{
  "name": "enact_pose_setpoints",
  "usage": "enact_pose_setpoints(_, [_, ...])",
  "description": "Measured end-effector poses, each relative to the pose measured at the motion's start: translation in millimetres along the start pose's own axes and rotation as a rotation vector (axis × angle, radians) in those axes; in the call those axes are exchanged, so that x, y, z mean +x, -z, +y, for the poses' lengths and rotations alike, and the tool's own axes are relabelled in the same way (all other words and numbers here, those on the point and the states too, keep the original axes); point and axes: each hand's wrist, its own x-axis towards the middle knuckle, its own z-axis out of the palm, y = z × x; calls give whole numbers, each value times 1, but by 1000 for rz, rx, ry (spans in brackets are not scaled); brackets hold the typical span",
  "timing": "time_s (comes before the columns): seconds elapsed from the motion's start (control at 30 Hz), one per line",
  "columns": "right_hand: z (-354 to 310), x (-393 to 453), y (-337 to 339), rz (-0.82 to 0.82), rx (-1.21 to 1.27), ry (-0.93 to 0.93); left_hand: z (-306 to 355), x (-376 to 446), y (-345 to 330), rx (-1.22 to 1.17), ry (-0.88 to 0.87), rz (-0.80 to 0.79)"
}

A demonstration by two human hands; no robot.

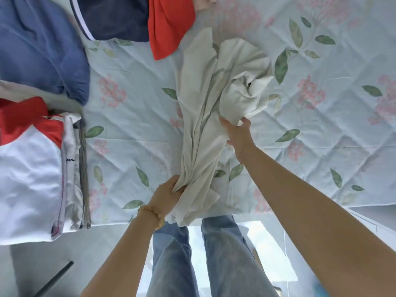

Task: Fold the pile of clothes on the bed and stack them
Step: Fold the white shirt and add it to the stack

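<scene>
Left hand (169,190), lower centre of the frame, grips the near end of a cream garment (205,108), fingers curled into the bunched cloth; a gold bracelet (153,215) sits on that wrist. Right hand (239,131), centre of the frame, pinches the crumpled right side of the same garment, thumb and fingers closed on a fold. Garment lies lengthwise on the bed (321,125), running from the near edge towards the upper centre, twisted and unfolded, its far part heaped to the right.

Folded stack (36,168) stands at the left edge of the frame on the bed; its top piece is white with red. Blue garment (40,50) lies in the upper left, just beyond the stack. Navy garment (115,18) and red garment (169,26) lie at the top centre, touching each other, the red one near the cream garment's far end. Bedcover is pale blue with pink flowers and green leaves. Jeans (214,260) of the person show at the bottom centre.
</scene>
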Motion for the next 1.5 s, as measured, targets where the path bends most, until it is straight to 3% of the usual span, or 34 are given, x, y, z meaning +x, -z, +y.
enact_pose_setpoints(0.13, [34,-10,-26,136,-197,125,-14,-11,-3,242,27,-171])
enact_pose_setpoints(0.23, [72,-39,-13,113,-489,230,-12,-12,3,377,58,-226])
enact_pose_setpoints(0.37, [96,-78,16,-91,-987,268,11,-6,23,468,40,16])
enact_pose_setpoints(0.5, [66,-89,33,-157,-1243,230,64,14,41,344,-189,314])
enact_pose_setpoints(0.63, [4,-65,44,50,-1095,372,135,55,53,299,-418,483])
enact_pose_setpoints(0.8, [-65,11,39,11,-1070,623,205,112,57,275,-551,535])
enact_pose_setpoints(0.87, [-83,40,36,-45,-1038,589,218,135,55,412,-486,525])
enact_pose_setpoints(0.93, [-91,62,33,-187,-992,473,220,152,54,523,-357,404])
enact_pose_setpoints(1.03, [-83,75,31,-301,-1057,384,206,163,59,479,-271,222])
enact_pose_setpoints(1.1, [-68,76,34,-292,-1134,396,188,161,69,381,-283,341])
enact_pose_setpoints(1.17, [-51,69,43,-294,-1036,421,167,154,86,228,-209,522])
enact_pose_setpoints(1.3, [-19,55,77,-112,-1018,614,110,131,134,140,114,786])
enact_pose_setpoints(1.4, [-7,49,98,60,-958,671,86,110,141,98,202,818])
enact_pose_setpoints(1.5, [-3,49,105,128,-810,526,86,102,129,371,84,839])
